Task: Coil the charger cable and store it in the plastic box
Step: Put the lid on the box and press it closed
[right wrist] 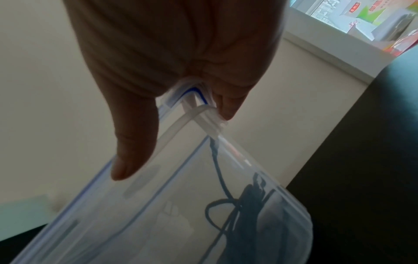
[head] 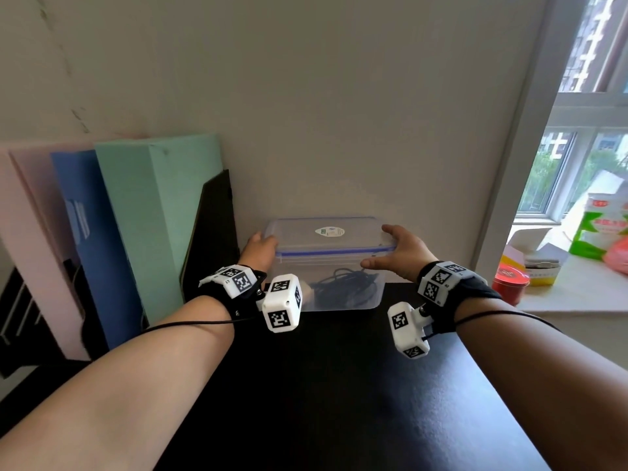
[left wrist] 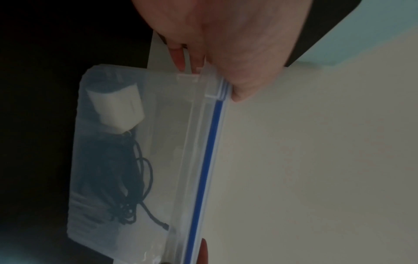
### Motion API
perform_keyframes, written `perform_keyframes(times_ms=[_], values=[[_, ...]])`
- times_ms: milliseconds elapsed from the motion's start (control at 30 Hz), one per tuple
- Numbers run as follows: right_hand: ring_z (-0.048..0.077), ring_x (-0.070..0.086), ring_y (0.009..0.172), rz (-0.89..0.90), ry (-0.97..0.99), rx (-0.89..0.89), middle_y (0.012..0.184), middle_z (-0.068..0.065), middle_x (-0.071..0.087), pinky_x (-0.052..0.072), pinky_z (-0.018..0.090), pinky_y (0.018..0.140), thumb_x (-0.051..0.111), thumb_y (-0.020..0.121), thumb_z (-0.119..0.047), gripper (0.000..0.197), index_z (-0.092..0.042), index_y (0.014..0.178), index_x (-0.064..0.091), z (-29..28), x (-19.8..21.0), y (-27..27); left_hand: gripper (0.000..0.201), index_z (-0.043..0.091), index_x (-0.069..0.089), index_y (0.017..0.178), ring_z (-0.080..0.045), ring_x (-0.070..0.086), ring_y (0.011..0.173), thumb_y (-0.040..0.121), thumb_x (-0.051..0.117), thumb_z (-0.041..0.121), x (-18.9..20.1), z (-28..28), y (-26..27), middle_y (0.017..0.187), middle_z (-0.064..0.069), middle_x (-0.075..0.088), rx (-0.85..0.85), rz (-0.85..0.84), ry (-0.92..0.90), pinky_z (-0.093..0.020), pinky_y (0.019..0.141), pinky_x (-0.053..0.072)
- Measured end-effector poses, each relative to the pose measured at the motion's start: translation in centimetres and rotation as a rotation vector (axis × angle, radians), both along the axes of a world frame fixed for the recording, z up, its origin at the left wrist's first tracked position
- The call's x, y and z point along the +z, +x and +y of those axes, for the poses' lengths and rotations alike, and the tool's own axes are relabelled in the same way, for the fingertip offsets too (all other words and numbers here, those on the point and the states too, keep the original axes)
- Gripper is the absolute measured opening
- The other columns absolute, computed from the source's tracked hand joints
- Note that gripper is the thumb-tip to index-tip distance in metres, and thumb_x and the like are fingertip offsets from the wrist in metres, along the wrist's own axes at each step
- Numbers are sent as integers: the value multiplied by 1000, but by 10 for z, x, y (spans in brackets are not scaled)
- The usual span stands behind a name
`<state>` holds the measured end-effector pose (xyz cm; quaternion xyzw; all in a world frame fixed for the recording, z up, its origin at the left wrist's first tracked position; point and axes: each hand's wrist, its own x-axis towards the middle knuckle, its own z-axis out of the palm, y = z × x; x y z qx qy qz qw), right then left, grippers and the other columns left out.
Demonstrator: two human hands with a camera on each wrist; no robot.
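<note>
Since the charger cable [head: 343,287] already lies bundled on the floor of the plastic box [head: 339,294], with its white plug [left wrist: 117,105] at the left end, what remains — as far as you can judge — is seating the lid [head: 326,234] and closing it. One black strand [right wrist: 214,155] climbs toward the right rim in the right wrist view, so check it is not caught under the blue seal [left wrist: 208,160] before you press. Your left hand [head: 260,249] grips the lid's left end, thumb on top and fingers [left wrist: 179,59] curled at the side latch; your right hand [head: 401,251] holds the right end, thumb [right wrist: 133,142] flat on the lid, fingertips hooked under the rim. Press evenly at both ends — a tilted lid will not seal — then fold each latch down. The box stands on the dark desk [head: 339,385] near the wall, beside the green folder [head: 153,215]; keep it from sliding back as you push.
</note>
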<state>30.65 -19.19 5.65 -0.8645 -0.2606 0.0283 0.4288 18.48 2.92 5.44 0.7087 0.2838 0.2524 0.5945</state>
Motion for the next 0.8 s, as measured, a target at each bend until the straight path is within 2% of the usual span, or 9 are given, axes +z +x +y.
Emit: perform_keyframes(times_ms=[133,233,333,400,500,567,667,733,800], values=[[22,43,131,-2,22,2,148,4,38,35,40,111,77,66,-49,95,-17,144,32,0,-5,-1,32,10,55,116,-27,55,92,92,38,18,-3,-1,-1,104,-16,59,-2,9,47,-34,86,44],[23,38,135,5,66,-20,153,7,30,31,39,114,64,77,-54,83,-17,144,33,4,-7,-1,29,14,56,112,-34,59,93,89,41,17,-5,-2,0,109,-22,62,-5,-8,8,-45,93,47],[23,36,137,14,87,-72,152,8,33,27,36,114,55,89,-46,68,-13,144,34,6,-5,0,18,17,52,104,-23,51,71,90,43,9,0,-5,-3,81,-7,56,4,-35,-39,-36,72,48],[24,39,135,36,135,-108,149,9,39,29,34,113,53,92,-38,61,-11,143,37,6,-4,2,10,16,49,89,-23,53,71,89,47,6,1,-5,-3,78,-4,53,29,-33,-84,-30,66,47],[24,45,130,62,221,-171,144,10,46,32,30,107,48,94,-22,49,-9,140,42,6,-4,2,10,14,47,90,-31,59,91,84,52,9,-1,-3,1,89,-9,58,27,-11,-126,-46,90,52],[25,48,127,73,238,-209,141,10,50,34,30,105,46,92,-15,46,-9,138,45,8,-3,0,18,15,46,96,-32,59,94,80,54,11,-6,3,7,94,-13,59,33,3,-134,-49,94,50],[32,51,122,84,264,-269,133,16,56,39,39,106,46,90,-12,43,-4,131,52,8,-3,-1,11,14,50,85,-28,56,90,76,55,12,-5,4,8,90,-11,55,55,-3,-133,-43,88,50],[38,53,116,79,280,-319,123,24,60,41,43,101,47,89,-11,36,4,119,58,6,-2,-2,5,12,50,73,-26,52,81,77,53,9,-2,2,5,85,-14,52,65,-21,-116,-40,77,47],[39,56,112,100,307,-328,119,24,62,43,44,100,49,88,-11,32,4,113,62,5,-2,-3,13,9,51,66,-24,48,75,79,50,7,-4,4,7,78,-14,50,64,-37,-102,-36,69,41]])
